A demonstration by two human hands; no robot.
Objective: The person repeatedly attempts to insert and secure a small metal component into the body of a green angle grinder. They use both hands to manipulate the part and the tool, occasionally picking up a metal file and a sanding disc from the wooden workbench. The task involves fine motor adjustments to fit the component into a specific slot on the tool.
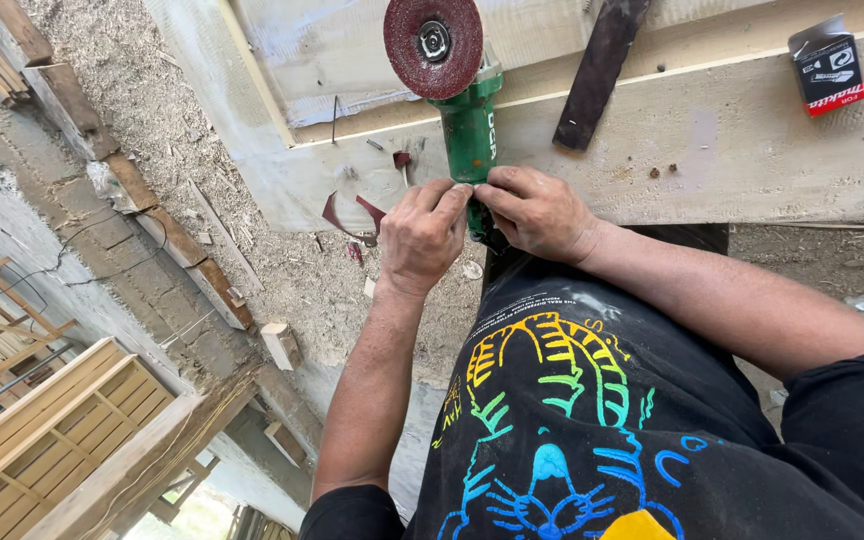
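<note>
I have the green angle grinder lying on the pale wooden plank, its tail hanging over the plank's near edge so both my hands can get at it. My left hand pinches the rear of the body with thumb and fingertips, and my right hand closes in beside it on the same end; the two hands almost touch there, and I cannot tell exactly what the fingers grip underneath. The dark red abrasive disc faces up, away from me, which keeps it off the wood. A dark flat bar rests just right of the grinder, and a small black and red box sits near the plank's far right corner. Red scraps lie by the near edge, just left of my left hand.
</note>
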